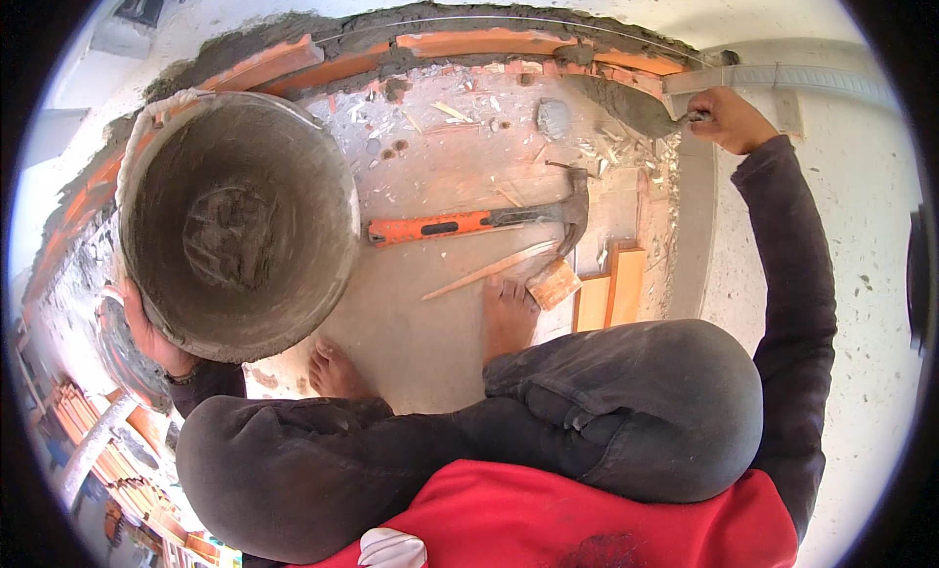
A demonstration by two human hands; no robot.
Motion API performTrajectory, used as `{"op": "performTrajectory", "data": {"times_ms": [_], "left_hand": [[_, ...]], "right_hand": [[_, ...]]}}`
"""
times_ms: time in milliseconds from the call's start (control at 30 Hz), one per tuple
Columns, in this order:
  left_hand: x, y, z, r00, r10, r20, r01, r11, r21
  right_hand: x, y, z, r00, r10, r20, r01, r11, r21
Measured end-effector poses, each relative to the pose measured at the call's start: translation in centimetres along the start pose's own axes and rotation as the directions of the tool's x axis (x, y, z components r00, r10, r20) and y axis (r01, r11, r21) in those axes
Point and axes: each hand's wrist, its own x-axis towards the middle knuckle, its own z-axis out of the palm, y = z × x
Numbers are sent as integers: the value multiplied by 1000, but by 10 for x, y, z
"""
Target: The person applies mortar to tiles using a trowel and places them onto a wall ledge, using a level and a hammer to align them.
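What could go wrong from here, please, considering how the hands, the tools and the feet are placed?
The bucket could slip or tip, as only the left hand appears to steady its side.
The right hand holds the trowel near the string along the bricks, so a careless stroke might knock it.
The bare right foot is close to a pointed wooden stick and the hammer, so toes may get hurt.

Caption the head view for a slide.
Left fingers against the bucket, right fingers gripping a trowel near the bricks; hammer on the floor.
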Motion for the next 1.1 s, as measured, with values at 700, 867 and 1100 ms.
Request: {"op": "performTrajectory", "data": {"times_ms": [700, 867, 1100], "left_hand": [[1, 0, 13, 995, 76, 69, -87, 979, 186], [0, 3, 7, 994, 22, 107, -23, 1000, 14], [2, 4, -4, 992, 70, 105, -76, 996, 53]], "right_hand": [[-6, 27, 97, 885, 91, -457, -39, 992, 122], [-52, -1, 94, 879, 155, -451, -100, 985, 142], [-93, -24, 51, 998, 23, -51, 0, 913, 407]]}}
